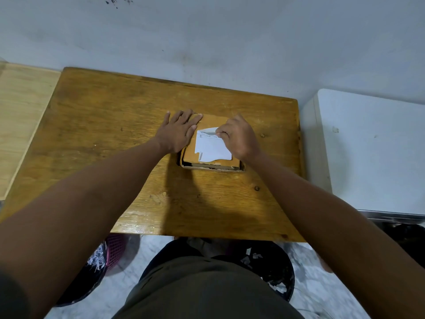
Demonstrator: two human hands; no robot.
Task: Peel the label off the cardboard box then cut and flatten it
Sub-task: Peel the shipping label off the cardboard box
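A small brown cardboard box [190, 155] lies flat near the middle of the wooden table [103, 139]. A white label [210, 148] covers much of its top face, and the label's far edge is curled up off the cardboard. My left hand [178, 132] lies flat with straight fingers on the box's left far corner and the table beside it. My right hand [239, 137] sits over the box's right side, its fingertips pinching the lifted far edge of the label.
A pale wooden board [20, 116] adjoins the table on the left. A white cabinet [372, 153] stands at the right. The wall runs right behind the table. Under the front edge are a pink basket [115, 252] and a dark bin [276, 270] holding paper scraps.
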